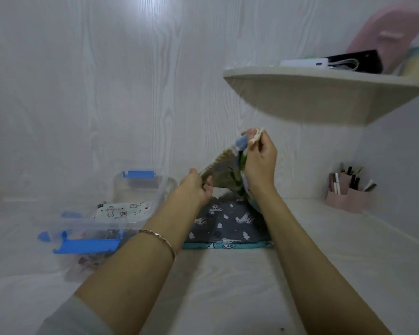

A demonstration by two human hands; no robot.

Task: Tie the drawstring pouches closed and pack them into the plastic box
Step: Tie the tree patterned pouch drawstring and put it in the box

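A beige and green printed pouch (224,174) hangs in the air between both hands above the desk. My left hand (196,187) pinches its lower left edge. My right hand (260,160) grips its gathered top and the cream drawstring (255,139). Below lies a dark grey pouch with white animal print (228,223) on top of a teal one (225,245). To the left stands the clear plastic box (140,189) with blue latches, a white cartoon-print pouch (124,210) inside it.
The box's clear lid with a blue latch (87,245) lies at the front left. A white shelf (324,93) with a power bank juts out above on the right. A pink pen holder (347,192) stands at the far right by the wall.
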